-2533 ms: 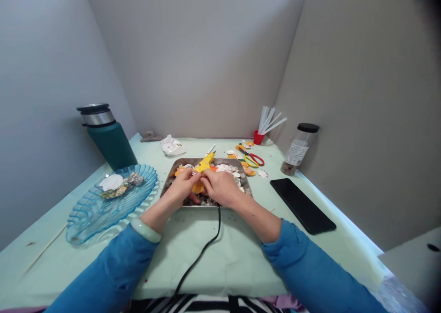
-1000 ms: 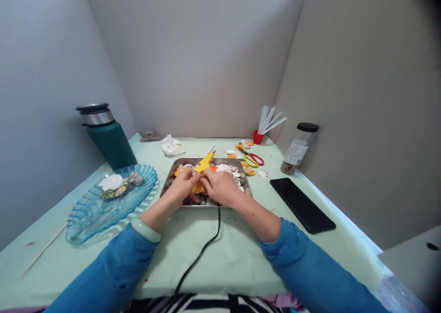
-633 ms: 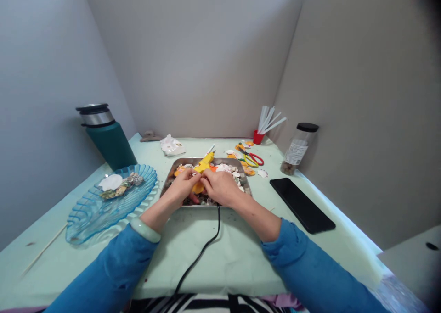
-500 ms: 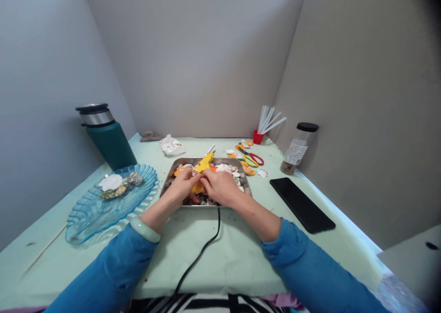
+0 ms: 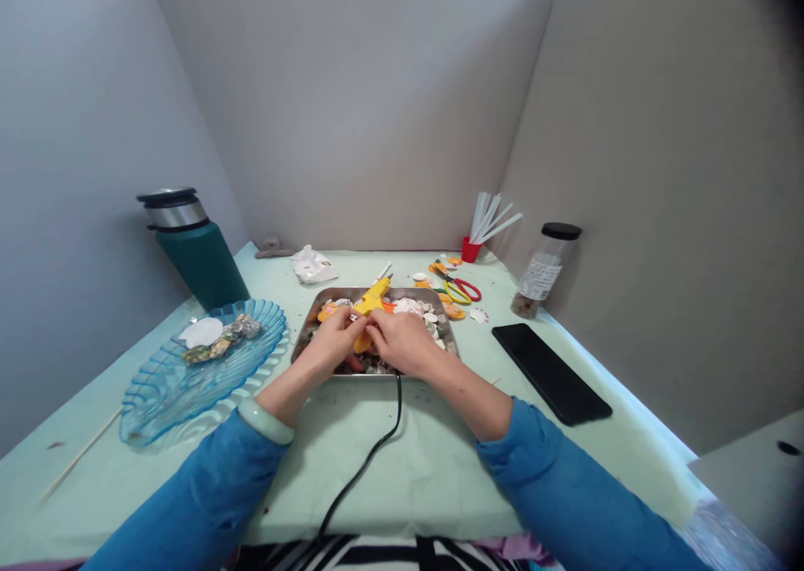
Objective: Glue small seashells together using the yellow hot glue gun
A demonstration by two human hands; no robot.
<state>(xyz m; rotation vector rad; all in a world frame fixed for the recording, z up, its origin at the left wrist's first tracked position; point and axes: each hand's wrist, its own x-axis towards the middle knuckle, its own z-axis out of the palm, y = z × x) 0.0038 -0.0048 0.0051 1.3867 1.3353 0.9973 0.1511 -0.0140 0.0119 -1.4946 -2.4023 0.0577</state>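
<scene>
My left hand (image 5: 337,336) and my right hand (image 5: 403,336) meet over the near part of a metal tray (image 5: 452,347). The fingertips of both are pinched together around an orange-yellow shell (image 5: 362,342), mostly hidden behind them. Just beyond my fingers a yellow glue gun (image 5: 375,295) lies on the tray's contents, nozzle pointing away. Its black cord (image 5: 375,450) runs over the near rim toward me. White and orange shells (image 5: 409,306) and small stones fill the tray around my hands.
A blue glass plate (image 5: 147,403) with shells and a green bottle (image 5: 204,265) stand left. Scissors (image 5: 461,290), orange shells (image 5: 452,310) and a red cup (image 5: 471,250) of glue sticks lie beyond the tray. A phone (image 5: 549,372) and a jar (image 5: 543,274) are right.
Both hands stay nearly in the same place, fingertips together at the orange-yellow shell. Only slight finger movement shows; the glue gun and tray have not moved.
</scene>
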